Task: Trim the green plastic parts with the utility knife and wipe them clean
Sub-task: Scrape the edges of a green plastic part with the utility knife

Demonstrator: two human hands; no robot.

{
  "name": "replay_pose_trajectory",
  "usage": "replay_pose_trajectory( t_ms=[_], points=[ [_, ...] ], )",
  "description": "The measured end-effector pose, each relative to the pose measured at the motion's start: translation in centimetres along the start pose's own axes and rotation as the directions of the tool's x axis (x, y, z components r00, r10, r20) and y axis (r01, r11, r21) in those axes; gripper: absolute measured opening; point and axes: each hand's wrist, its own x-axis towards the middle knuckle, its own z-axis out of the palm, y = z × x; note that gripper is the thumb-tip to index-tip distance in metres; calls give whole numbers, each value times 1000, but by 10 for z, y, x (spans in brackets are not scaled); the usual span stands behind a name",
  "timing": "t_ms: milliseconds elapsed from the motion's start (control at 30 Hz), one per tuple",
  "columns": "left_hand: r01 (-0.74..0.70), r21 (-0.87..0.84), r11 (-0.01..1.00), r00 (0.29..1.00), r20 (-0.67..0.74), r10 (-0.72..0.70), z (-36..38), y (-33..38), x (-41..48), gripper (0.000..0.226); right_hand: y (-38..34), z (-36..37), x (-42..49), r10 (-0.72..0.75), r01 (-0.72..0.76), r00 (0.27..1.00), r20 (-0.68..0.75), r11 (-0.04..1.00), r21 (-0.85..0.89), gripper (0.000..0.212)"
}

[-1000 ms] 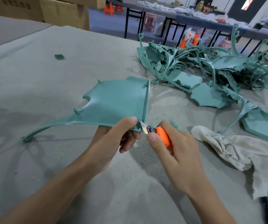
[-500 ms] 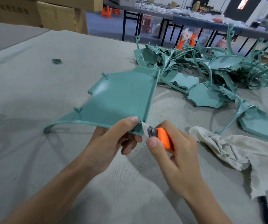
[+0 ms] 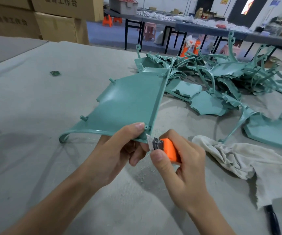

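A flat green plastic part (image 3: 128, 106) with a long curved arm is tilted up off the grey table. My left hand (image 3: 116, 153) pinches its near corner, thumb on top. My right hand (image 3: 182, 168) grips an orange utility knife (image 3: 168, 148), and its short blade touches that same corner's edge. A heap of more green plastic parts (image 3: 218, 77) lies at the back right. A crumpled off-white cloth (image 3: 243, 160) lies on the table just right of my right hand.
The grey felt-covered table (image 3: 35, 116) carries a small green scrap (image 3: 55, 73) at the far left. A black handle (image 3: 272, 219) pokes out under the cloth at the lower right. Cardboard boxes (image 3: 55, 22) stand behind the table, other work tables beyond.
The green part has been lifted and turned, its far end rising and its curved arm swinging in toward me. The knife blade stays at the near corner.
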Motion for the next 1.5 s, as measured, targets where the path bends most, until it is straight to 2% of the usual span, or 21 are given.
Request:
replay_pose_trajectory(
  t_ms=[200, 400, 467, 600, 733, 867, 1033, 1233, 1500],
  points=[
    [-4, -13, 1000, 997, 81, 5, 6, 2, 12, 38, 2, -2, 6, 15, -17, 996, -84, 999, -30, 46],
    [-86, 22, 996, 988, 129, 82, 7, -8, 7, 35, 10, -7, 9, 75, -81, 992, -101, 995, -54, 44],
    [-90, 9, 996, 991, 99, 88, 6, -9, 5, 31, 10, -7, 8, 69, -73, 993, -91, 996, -49, 45],
    [23, -26, 999, 999, -35, -24, -1, -12, 5, 25, 7, -5, 3, -1, 0, 999, -41, 1000, -31, 50],
    [-23, 23, 999, 999, 50, 22, 1, -6, 3, 32, 7, -3, 4, 30, -31, 998, -47, 999, -28, 54],
    [-7, 29, 1000, 1000, -27, 8, -5, -8, 2, 22, 8, -1, 3, 55, -57, 998, -42, 998, -32, 57],
    [-99, 80, 992, 992, 91, 92, 0, -3, -1, 33, 9, -2, 4, 67, -70, 995, -72, 996, -52, 48],
    [-127, 70, 989, 970, 218, 109, 3, -6, -3, 30, 18, -5, 6, 107, -107, 987, -118, 994, 9, 59],
    [-121, 148, 981, 963, 257, 80, 4, -10, -9, 31, 29, -13, 13, 204, -192, 954, -218, 979, 74, 54]
  ],
)
